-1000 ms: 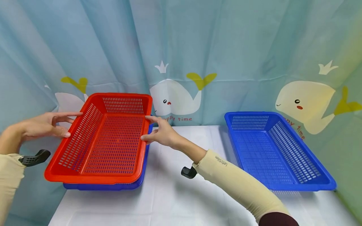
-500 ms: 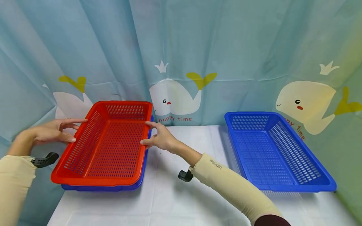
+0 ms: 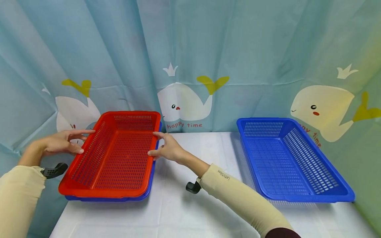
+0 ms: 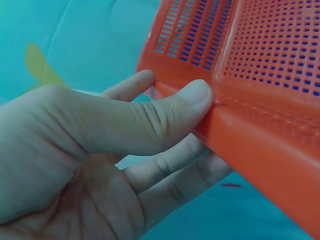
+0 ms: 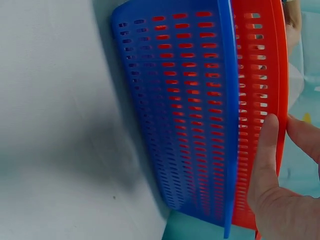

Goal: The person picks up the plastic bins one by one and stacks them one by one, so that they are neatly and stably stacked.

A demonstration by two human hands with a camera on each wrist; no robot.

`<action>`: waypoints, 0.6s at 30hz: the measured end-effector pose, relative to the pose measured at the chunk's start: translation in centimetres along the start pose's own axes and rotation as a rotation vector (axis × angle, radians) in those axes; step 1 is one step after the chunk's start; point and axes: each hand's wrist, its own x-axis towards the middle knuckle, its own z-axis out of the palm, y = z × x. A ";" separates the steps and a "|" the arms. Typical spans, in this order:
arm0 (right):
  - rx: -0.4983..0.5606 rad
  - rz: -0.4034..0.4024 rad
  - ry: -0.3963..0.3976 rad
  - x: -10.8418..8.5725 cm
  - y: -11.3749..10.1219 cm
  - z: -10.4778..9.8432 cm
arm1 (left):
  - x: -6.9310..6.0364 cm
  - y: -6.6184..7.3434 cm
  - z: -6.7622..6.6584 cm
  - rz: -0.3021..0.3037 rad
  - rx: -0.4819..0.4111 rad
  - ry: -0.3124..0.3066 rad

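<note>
At the left of the white-covered worktop (image 3: 190,205), the left hand (image 3: 61,142) and right hand (image 3: 171,147) pinch opposite sides of a red, rectangular, perforated plastic basket (image 3: 125,158), partly nested in a blue perforated basket (image 5: 230,115). Stacking seems underway; next probably calls for level lowering, then release.

Lower blue basket (image 5: 186,120) mostly hidden beneath red basket (image 3: 125,158) in head view

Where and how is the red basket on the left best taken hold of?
Probably grip the red basket by both long rims, one hand from each side, as the left hand and right hand do. In the right wrist view its rim stands above that of the blue basket beneath, leaving an edge to pinch.
</note>
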 end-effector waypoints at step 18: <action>-0.017 0.043 0.014 0.1 1.1 0.4 | 0.7 -0.8 0.7 -0.030 0.024 -0.004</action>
